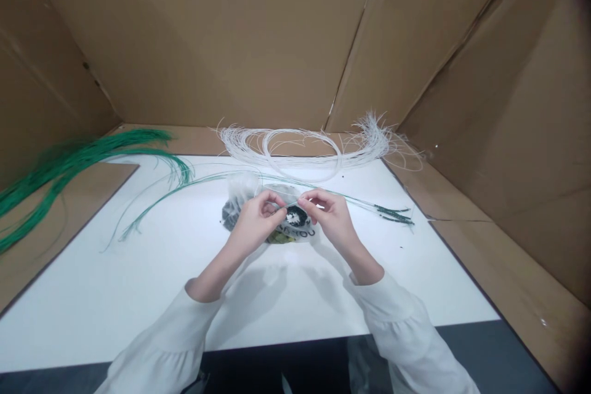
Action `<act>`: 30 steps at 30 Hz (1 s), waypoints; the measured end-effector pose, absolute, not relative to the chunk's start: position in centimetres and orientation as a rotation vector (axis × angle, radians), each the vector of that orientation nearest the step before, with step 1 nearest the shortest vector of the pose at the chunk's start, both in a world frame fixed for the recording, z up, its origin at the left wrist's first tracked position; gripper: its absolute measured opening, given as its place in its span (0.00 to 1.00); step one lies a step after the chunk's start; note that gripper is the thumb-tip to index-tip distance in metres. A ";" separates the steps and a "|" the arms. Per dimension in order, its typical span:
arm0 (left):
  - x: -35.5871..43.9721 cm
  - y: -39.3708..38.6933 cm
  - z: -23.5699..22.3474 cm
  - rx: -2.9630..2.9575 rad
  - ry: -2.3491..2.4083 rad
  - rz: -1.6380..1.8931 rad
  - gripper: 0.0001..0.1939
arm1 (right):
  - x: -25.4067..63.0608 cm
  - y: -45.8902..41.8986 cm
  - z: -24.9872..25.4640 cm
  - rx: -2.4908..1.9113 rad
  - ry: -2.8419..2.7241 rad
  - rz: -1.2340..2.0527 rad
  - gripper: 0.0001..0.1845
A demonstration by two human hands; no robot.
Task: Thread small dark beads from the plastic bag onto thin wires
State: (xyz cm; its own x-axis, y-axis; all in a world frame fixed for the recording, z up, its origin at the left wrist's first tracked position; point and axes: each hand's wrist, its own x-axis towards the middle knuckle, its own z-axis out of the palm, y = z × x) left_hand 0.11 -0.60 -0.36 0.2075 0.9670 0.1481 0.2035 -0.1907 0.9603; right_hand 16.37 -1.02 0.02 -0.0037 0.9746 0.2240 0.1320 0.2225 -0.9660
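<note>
My left hand and my right hand are raised close together, fingertips pinched. A thin, pale strand runs between the two pinches; its material is too fine to make out. Just beneath them lies a translucent plastic bag with dark printed letters, dark and yellow-green contents showing through. Behind the hands, a loose bundle of thin green strands stretches across the white board, frayed at its left end. Its right end carries several dark, thicker tips.
Toward the back lies a coiled bundle of white strands. Thick green strand bundles hang over the left side. Cardboard walls enclose the white board at the back and sides.
</note>
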 end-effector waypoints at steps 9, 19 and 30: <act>-0.2 -0.3 0.0 1.546 1.117 1.076 0.11 | 17.1 -0.5 -0.8 -1.374 -1.813 0.596 0.04; 0.1 -0.1 0.5 0.888 0.951 1.077 0.07 | 16.1 0.0 -3.7 -1.628 -2.137 0.058 0.07; -0.3 -0.1 0.4 0.935 0.911 1.022 0.10 | 16.0 0.0 -3.1 -1.485 -1.921 0.183 0.06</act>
State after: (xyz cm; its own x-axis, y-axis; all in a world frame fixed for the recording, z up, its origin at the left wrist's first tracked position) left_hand -0.31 -0.10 0.43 0.2589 0.9510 -0.1691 -0.2774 0.2409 0.9301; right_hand 15.96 0.04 -3.07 -0.1060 0.8957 0.4319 0.7982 0.3357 -0.5001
